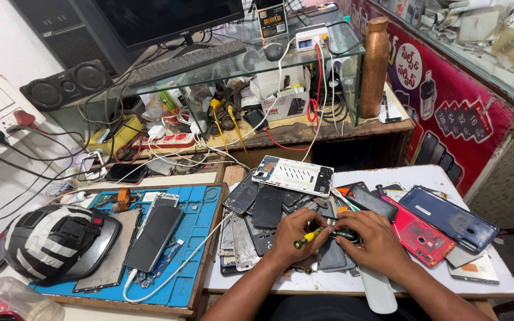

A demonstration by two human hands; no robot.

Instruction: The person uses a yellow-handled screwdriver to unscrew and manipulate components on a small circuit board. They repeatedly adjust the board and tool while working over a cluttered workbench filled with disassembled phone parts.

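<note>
My left hand [292, 233] grips a small screwdriver with a yellow and black handle [306, 238], its tip pointing right toward my other hand. My right hand [373, 238] is closed over a small dark phone part [345, 233] that rests on a heap of phone bodies and back covers [263, 208]. The two hands nearly touch over the heap. What lies under my right palm is hidden.
A blue work mat [200, 217] at left carries a dark phone screen [153, 238], boards and a white cable. A striped helmet [52, 241] sits far left. Red [423, 238] and blue [450, 219] phone backs lie right. A copper bottle [376, 65] and a glass shelf [239, 62] stand behind.
</note>
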